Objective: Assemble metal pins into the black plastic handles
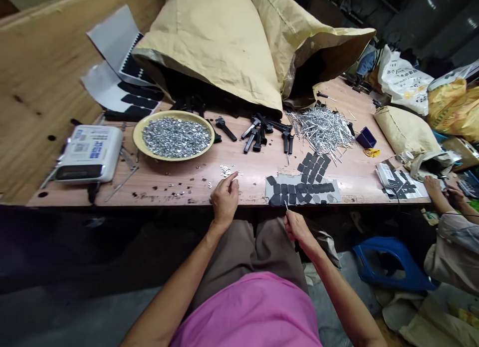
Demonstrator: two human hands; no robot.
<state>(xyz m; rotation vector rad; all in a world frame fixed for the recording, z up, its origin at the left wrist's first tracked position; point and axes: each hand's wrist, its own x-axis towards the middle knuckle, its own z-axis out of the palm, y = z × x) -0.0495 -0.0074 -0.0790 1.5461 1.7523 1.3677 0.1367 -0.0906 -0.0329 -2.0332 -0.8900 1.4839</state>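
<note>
on a wooden workbench [359, 177], a cream bowl [168, 158] is heaped with small metal washers [175, 137]. to the bowl's right and nearer the person, the left hand [224, 199] is raised at the bench edge, thumb and forefinger drawn together at the tips; whether they pinch anything cannot be told. a small scatter of loose washers [225, 171] lies just beside those fingertips, also right of the bowl. farther right of the bowl, the right hand [297, 224] has its fingers closed around a thin metal rod [286, 205], which points away from the body. its tip is at the black pads [293, 189] laid in rows; whether it touches one is unclear. beyond these pads, right of the bowl, is a heap of metal pins [322, 127], with black plastic handles [257, 137] between heap and bowl. behind the bowl, a large brown paper sack [217, 42] gapes toward the person. left of the bowl is a white box [92, 145]. far right of the bowl, another person's hand [433, 187] shows.
</note>
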